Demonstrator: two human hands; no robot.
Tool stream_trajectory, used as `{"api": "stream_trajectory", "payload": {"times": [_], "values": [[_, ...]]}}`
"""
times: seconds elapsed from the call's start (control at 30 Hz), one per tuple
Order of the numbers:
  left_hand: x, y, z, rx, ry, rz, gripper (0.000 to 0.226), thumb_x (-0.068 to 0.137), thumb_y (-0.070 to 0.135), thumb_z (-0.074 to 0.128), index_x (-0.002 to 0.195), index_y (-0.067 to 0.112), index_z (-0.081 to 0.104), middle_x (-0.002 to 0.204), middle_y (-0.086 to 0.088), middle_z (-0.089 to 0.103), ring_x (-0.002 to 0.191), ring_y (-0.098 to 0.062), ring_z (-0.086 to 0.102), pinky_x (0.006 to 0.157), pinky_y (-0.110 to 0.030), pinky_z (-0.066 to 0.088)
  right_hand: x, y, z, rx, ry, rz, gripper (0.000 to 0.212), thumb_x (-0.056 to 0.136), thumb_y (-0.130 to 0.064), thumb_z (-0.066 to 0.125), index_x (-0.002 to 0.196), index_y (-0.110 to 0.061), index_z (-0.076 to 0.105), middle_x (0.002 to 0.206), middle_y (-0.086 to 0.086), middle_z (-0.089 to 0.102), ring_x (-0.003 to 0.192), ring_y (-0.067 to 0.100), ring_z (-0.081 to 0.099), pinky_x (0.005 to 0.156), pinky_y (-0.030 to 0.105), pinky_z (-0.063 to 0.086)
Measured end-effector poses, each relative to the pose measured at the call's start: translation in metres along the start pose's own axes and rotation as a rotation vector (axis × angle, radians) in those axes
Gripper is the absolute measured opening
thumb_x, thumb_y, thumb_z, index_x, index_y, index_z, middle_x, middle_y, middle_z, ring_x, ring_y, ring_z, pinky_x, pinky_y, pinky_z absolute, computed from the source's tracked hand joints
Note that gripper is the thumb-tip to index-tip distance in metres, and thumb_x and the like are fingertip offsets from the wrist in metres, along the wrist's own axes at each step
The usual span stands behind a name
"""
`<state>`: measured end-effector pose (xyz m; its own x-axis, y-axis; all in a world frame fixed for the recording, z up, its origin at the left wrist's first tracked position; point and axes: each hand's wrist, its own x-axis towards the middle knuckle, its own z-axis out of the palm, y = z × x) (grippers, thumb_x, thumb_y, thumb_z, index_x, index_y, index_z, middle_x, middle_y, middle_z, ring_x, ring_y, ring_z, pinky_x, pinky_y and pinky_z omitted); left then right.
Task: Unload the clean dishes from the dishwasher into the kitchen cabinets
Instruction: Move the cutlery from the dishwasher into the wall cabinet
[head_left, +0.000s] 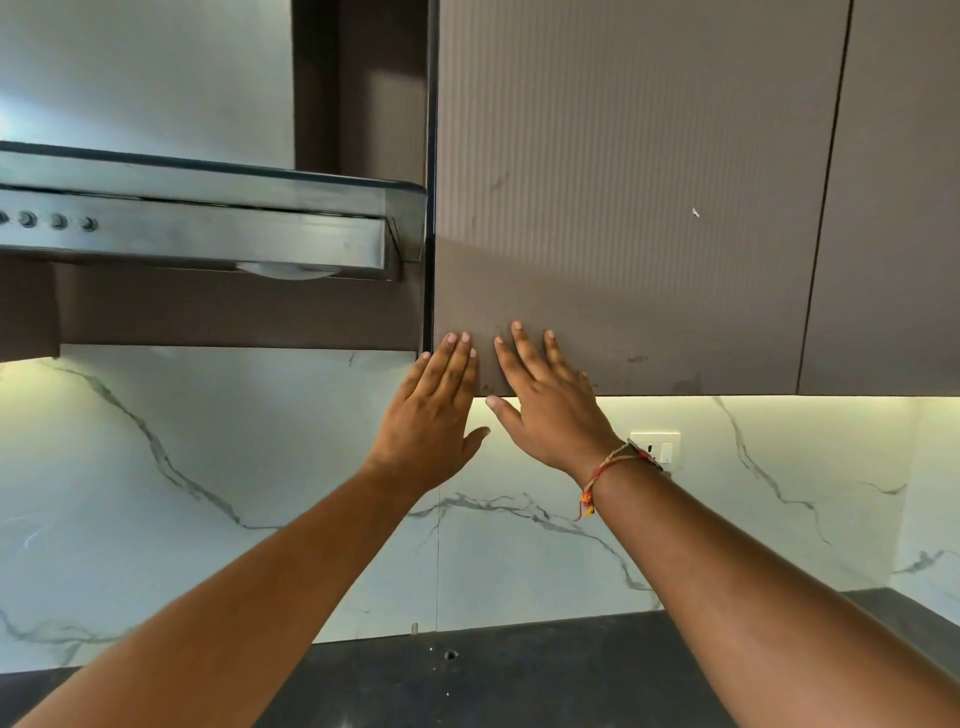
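Both hands are lying flat and side by side, fingers straight, on the lower left corner of the cabinet door (623, 208). The left hand (431, 415) is touching just inside the door's left edge and the right hand (545, 410) is just beside it, both thumbs hanging below the bottom edge. The hood (208, 218) is sitting close to that left edge, a second door (893, 208) is meeting the right edge at a thin seam, and below, open space is running down the backsplash (779, 519) to the counter (519, 675).
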<state>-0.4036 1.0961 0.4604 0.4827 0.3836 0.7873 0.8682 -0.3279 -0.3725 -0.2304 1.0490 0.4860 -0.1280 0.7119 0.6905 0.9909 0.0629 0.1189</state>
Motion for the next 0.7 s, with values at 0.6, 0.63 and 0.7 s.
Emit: {"api": "stream_trajectory", "payload": {"times": [0.6, 0.63, 0.7], "values": [[-0.002, 0.029, 0.012, -0.167, -0.048, -0.034, 0.085, 0.096, 0.057, 0.032, 0.154, 0.002, 0.005, 0.162, -0.018, -0.004, 0.15, -0.03, -0.007, 0.123, -0.044, 0.007, -0.006, 0.007, -0.005, 0.065, -0.033, 0.035, 0.067, 0.099, -0.06, 0.029, 0.157, -0.029, 0.014, 0.166, -0.002, 0.003, 0.152, 0.026, 0.009, 0.117, 0.054, 0.026], [-0.008, 0.04, 0.014, -0.194, -0.049, -0.003, 0.082, 0.097, 0.055, 0.033, 0.155, 0.003, 0.006, 0.163, -0.016, -0.003, 0.15, -0.029, -0.006, 0.123, -0.043, 0.007, -0.02, 0.011, -0.004, 0.052, -0.029, 0.069, 0.067, 0.099, -0.061, 0.029, 0.157, -0.029, 0.016, 0.166, 0.002, 0.007, 0.151, 0.027, 0.013, 0.117, 0.053, 0.027], [-0.024, 0.065, 0.018, -0.257, -0.052, 0.054, 0.078, 0.099, 0.053, 0.031, 0.155, 0.005, 0.006, 0.163, -0.014, -0.005, 0.15, -0.029, -0.008, 0.123, -0.043, 0.005, -0.057, 0.021, 0.002, 0.015, -0.052, 0.149, 0.068, 0.098, -0.063, 0.028, 0.156, -0.029, 0.017, 0.165, 0.004, 0.009, 0.151, 0.029, 0.013, 0.118, 0.053, 0.023]]}}
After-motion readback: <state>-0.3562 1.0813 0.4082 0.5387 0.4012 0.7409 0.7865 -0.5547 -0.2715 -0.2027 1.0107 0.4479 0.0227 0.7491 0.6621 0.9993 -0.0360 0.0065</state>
